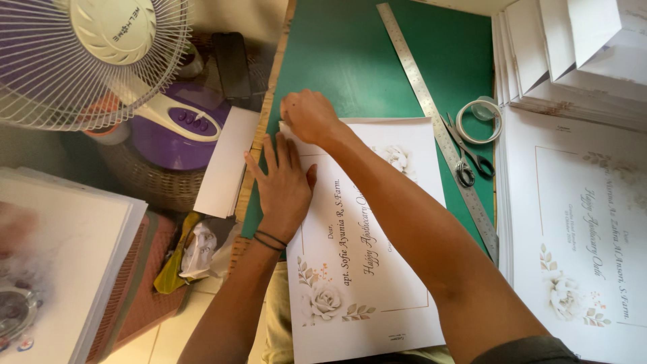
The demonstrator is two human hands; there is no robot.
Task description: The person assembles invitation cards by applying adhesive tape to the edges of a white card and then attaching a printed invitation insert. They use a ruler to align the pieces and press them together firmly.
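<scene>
A white printed sheet with floral corners and script lettering lies on a green cutting mat. My left hand presses flat on the sheet's left edge, fingers spread, dark bands on its wrist. My right hand reaches across over it and pinches the sheet's upper left corner, which is slightly lifted. My right forearm crosses the sheet diagonally and hides part of the print.
A long steel ruler lies diagonally on the mat, with scissors and a tape roll beside it. Stacks of similar printed sheets sit at right. A white and purple fan stands at left, with a paper stack below it.
</scene>
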